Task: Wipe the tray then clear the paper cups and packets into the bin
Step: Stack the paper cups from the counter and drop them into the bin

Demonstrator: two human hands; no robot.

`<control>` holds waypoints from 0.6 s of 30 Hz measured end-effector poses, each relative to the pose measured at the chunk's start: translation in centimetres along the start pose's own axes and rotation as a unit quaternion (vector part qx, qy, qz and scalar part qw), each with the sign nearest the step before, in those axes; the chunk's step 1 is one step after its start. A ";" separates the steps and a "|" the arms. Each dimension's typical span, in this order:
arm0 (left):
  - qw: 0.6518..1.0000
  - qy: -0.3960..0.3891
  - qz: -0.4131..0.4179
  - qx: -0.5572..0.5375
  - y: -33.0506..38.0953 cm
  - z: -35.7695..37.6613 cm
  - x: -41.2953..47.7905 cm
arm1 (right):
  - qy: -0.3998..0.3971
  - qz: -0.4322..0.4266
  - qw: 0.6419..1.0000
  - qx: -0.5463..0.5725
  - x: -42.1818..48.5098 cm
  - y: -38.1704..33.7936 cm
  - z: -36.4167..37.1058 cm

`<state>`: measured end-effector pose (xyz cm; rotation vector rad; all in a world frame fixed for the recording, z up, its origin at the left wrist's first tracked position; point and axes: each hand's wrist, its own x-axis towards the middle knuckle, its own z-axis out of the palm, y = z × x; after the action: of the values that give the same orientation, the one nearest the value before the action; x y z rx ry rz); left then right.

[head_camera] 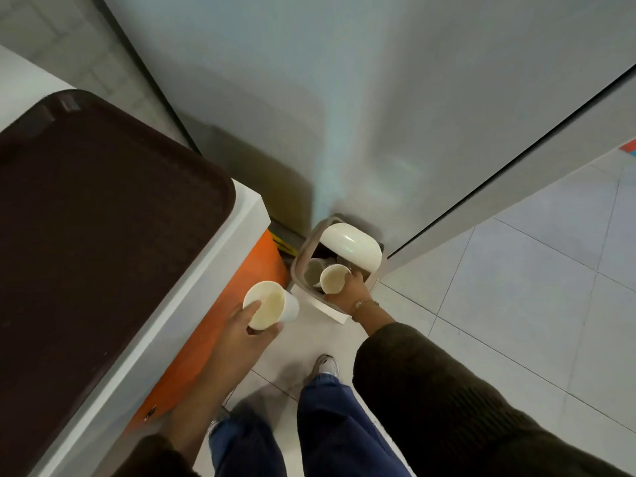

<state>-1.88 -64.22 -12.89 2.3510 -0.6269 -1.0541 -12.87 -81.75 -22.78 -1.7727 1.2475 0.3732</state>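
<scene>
Three paper cups (270,306) (333,278) (312,271); one brown tray (103,218); one lidded bin (296,265).

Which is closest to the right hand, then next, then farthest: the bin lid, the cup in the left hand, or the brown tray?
From the right hand:
1. Bin lid, just beyond it.
2. Cup in the left hand, to its left.
3. Brown tray, far left.

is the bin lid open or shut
Open: the lid is tipped up off the bin, and a used cup shows inside.
</scene>
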 end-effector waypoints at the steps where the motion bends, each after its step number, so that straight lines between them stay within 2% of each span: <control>1: 1.000 -0.002 -0.007 -0.006 -0.2 0.3 0.5 | -0.011 0.015 1.000 -0.015 0.7 0.7 0.4; 5: 0.996 -0.038 -0.030 -0.073 0.3 2.2 3.7 | -0.023 0.037 0.999 -0.033 2.0 1.9 0.9; 10: 0.985 -0.125 -0.038 -0.114 2.5 6.4 8.1 | -0.030 -0.008 0.996 -0.083 5.0 5.1 3.0; 15: 0.985 -0.166 -0.028 -0.045 3.0 10.6 11.2 | -0.011 -0.062 0.991 -0.116 4.0 4.2 1.8; 18: 0.984 -0.178 -0.008 0.016 2.6 12.1 12.3 | 0.002 -0.088 0.993 -0.080 3.5 3.7 1.0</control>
<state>-4.41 -76.26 -25.20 2.2108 -0.7580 -1.4997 -14.25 -83.23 -27.50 -2.0032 1.0794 0.3761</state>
